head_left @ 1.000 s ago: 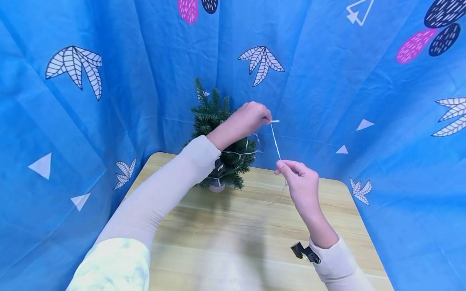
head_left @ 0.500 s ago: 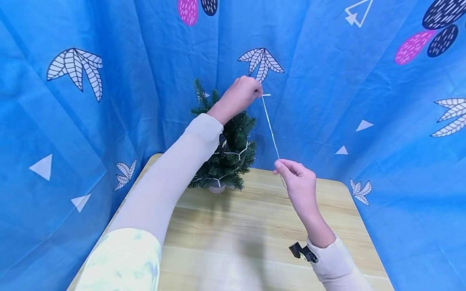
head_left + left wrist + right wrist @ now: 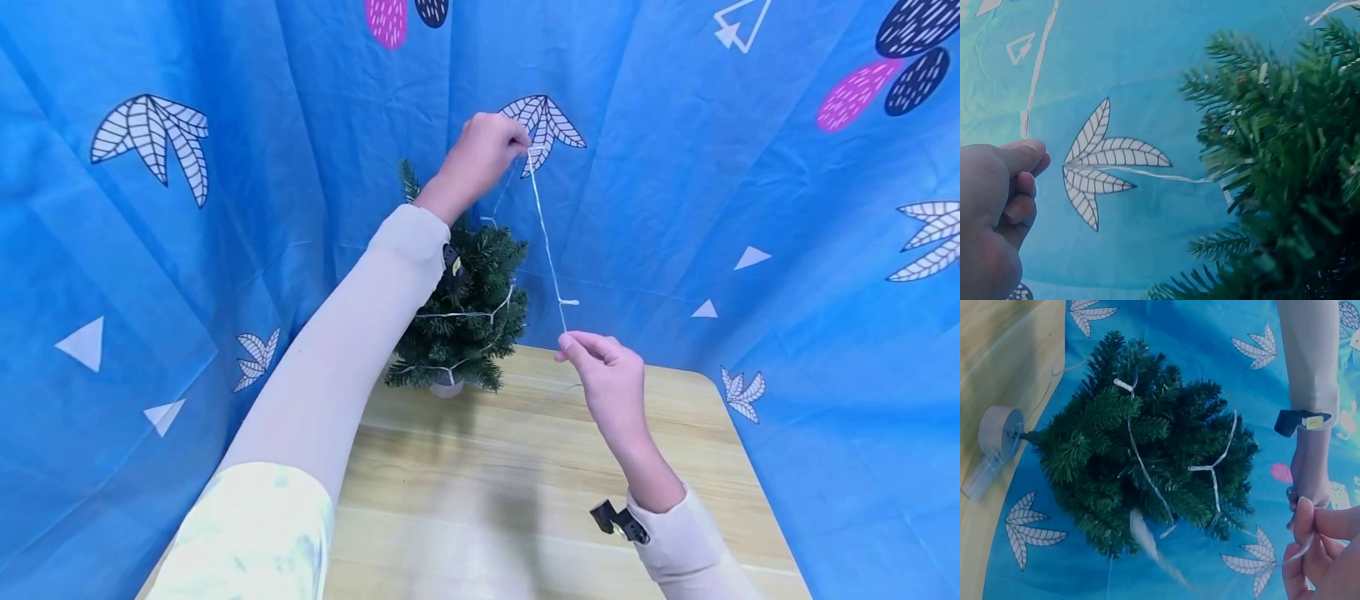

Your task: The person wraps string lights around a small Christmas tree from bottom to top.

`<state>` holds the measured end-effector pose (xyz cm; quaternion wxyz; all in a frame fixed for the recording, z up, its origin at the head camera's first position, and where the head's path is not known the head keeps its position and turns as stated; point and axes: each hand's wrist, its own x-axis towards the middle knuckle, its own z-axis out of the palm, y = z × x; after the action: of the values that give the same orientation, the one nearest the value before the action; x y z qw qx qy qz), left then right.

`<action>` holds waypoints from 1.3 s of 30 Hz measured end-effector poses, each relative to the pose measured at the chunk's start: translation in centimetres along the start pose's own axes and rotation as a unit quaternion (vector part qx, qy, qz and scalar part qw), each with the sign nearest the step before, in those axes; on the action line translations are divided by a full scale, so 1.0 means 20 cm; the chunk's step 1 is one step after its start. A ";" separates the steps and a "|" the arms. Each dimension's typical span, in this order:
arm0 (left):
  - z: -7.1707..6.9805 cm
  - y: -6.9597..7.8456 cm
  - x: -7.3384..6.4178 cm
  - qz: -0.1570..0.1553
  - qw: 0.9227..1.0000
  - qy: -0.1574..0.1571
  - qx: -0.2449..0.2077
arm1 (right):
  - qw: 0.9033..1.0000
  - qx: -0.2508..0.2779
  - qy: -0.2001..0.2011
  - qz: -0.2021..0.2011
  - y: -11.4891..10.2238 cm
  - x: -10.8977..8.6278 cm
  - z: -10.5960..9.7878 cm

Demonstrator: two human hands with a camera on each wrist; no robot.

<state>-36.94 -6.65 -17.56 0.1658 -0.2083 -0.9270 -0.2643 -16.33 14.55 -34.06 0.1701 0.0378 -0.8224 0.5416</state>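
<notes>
A small artificial Christmas tree [image 3: 498, 254] stands at the back of the table, with a white string of lights [image 3: 545, 237] wrapped partly round its branches. High beside the treetop, my left hand [image 3: 483, 154] pinches the wire between thumb and fingertips next to a small bulb. Lower and to the right, my right hand [image 3: 611, 379] pinches the same wire, which runs taut between both hands. In the left wrist view, wire leads from the left hand's side to the tree [image 3: 1285, 162]. The left forearm hides part of the tree in the head view.
The tree's round pale base [image 3: 1000, 431] sits on the wooden table [image 3: 450, 467]; a clear plastic piece [image 3: 984, 475] lies beside it in the right wrist view. A blue patterned curtain [image 3: 660, 208] hangs close behind and on both sides.
My left hand has risen and moved slightly left, drawing a longer stretch of wire; another bulb now shows above the right hand. The right hand has shifted only slightly left.
</notes>
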 end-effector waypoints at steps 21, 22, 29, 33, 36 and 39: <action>-0.23 -0.41 -0.04 -0.145 0.986 0.062 -0.045 | 0.997 -0.025 -0.012 -0.076 -0.04 -0.04 0.10; -0.23 -0.43 -0.05 -0.149 0.986 0.064 -0.045 | 0.996 -0.025 -0.014 -0.079 -0.04 -0.04 0.11; -0.25 -0.57 -0.11 -0.183 0.978 0.064 -0.074 | 0.993 -0.027 -0.022 -0.111 -0.06 -0.05 0.16; -0.26 -0.65 -0.15 -0.217 0.968 0.061 -0.108 | 0.992 -0.029 -0.026 -0.121 -0.08 -0.06 0.19; -0.26 -0.70 -0.19 -0.237 0.961 0.064 -0.130 | 0.992 -0.029 -0.029 -0.123 -0.09 -0.08 0.20; -0.24 -0.75 -0.23 -0.249 0.954 0.069 -0.149 | 0.991 -0.027 -0.032 -0.127 -0.10 -0.09 0.21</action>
<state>-39.14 -22.36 -21.86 0.1256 0.0260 -0.8857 -0.4461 -15.14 9.72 -34.37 0.2124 0.1547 -0.8303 0.4915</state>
